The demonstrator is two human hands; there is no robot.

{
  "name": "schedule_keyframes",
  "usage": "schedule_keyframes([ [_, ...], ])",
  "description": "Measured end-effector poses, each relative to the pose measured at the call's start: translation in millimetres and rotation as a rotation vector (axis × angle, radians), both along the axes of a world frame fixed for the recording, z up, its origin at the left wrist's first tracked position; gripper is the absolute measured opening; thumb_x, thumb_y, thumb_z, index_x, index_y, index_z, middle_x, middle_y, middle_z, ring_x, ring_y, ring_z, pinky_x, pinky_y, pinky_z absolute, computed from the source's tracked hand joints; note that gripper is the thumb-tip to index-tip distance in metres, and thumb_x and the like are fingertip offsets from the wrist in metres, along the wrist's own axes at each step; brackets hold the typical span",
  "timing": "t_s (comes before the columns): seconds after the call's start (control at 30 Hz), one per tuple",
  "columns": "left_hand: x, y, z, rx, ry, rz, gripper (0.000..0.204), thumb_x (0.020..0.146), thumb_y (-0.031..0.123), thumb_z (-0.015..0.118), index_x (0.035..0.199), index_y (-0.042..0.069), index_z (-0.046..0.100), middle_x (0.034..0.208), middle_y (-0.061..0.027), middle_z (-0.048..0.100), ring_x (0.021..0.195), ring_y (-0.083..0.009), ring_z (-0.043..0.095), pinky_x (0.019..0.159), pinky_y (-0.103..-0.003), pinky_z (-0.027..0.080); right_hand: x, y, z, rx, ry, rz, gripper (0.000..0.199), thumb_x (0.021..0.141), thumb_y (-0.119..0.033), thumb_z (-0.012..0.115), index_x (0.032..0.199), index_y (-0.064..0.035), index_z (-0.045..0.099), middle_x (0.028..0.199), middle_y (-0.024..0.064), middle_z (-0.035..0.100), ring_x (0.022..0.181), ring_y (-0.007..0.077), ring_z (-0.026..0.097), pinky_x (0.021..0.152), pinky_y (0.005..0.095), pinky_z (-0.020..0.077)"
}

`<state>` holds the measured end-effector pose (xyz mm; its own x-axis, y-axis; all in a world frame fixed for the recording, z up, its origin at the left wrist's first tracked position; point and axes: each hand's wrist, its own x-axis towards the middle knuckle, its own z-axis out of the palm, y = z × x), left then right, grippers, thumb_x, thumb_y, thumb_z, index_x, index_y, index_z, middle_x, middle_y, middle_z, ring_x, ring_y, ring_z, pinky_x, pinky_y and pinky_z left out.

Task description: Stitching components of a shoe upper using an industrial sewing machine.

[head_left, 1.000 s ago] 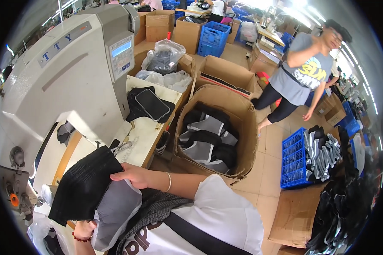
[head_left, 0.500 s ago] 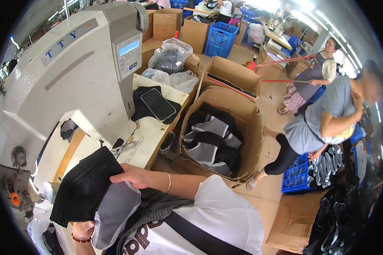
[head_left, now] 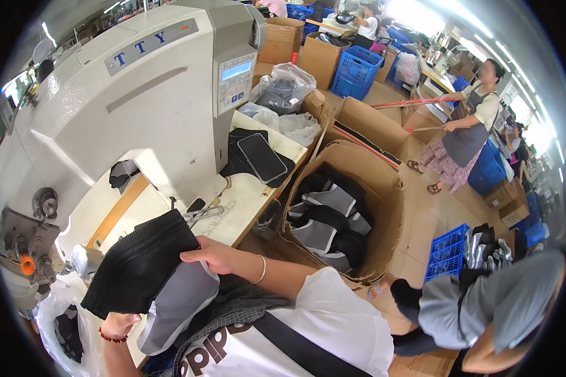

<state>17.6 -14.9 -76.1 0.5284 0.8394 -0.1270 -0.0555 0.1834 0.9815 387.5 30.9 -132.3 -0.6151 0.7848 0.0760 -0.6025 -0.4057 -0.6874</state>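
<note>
A wide fisheye camera on the wearer's head looks downward and forward, taking in the wearer's white short-sleeved shirt (head_left: 339,317) from above. The bare left hand (head_left: 119,324) and bare right hand (head_left: 211,254) appear close, at lower left. A bulky off-white metal sewing machine (head_left: 144,119) looms near at left; the view reaches well past to stacked blue plastic crates (head_left: 356,70).

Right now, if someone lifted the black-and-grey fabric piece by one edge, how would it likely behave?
The fabric piece would probably flop, since its grey part bends in a soft curve. The black part may be somewhat stiffer, as it spans fairly flat. It is likely light, as the right hand appears to grip only an edge.
</note>
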Motion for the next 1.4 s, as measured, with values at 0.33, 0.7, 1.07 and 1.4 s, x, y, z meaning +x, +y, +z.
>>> schedule_keyframes([
  [0.33,-33,11,-38,0.167,0.037,0.004,0.085,0.085,0.019,0.088,0.156,0.004,0.043,0.145,-0.0121,0.059,0.129,-0.0267,0.060,0.112,-0.043,0.048,2,0,-5,0.021,0.028,0.038,0.052,0.100,-0.018,0.072,0.145,0.0040,0.056,0.140,0.0112,0.065,0.125,0.0202,0.063,0.109,0.0368,0.0490],
  [0.7,11,34,-14,0.056,0.035,-0.078,0.073,0.093,0.022,0.079,0.155,0.006,0.044,0.140,-0.0124,0.062,0.124,-0.0262,0.062,0.104,-0.044,0.053,6,1,-3,0.002,0.005,0.054,0.048,0.099,-0.013,0.071,0.143,0.0018,0.057,0.135,0.0099,0.068,0.118,0.0185,0.067,0.103,0.0361,0.0535],
  [1.07,34,23,4,-0.079,-0.097,-0.202,0.062,0.100,0.024,0.071,0.155,0.008,0.045,0.136,-0.0128,0.064,0.118,-0.0257,0.065,0.097,-0.046,0.057,31,5,-6,-0.086,-0.044,-0.084,0.055,0.097,-0.009,0.072,0.146,0.0035,0.051,0.135,0.0139,0.067,0.116,0.0260,0.070,0.101,0.0449,0.0576],
  [1.4,62,18,31,-0.452,-0.191,-0.056,0.030,0.112,0.037,0.051,0.118,0.010,0.063,0.101,-0.0038,0.066,0.098,-0.0187,0.068,0.082,-0.032,0.057,48,13,-12,0.036,0.068,-0.194,0.056,0.101,-0.006,0.063,0.154,0.0008,0.045,0.154,0.0147,0.054,0.141,0.0319,0.054,0.117,0.0468,0.0438],
])
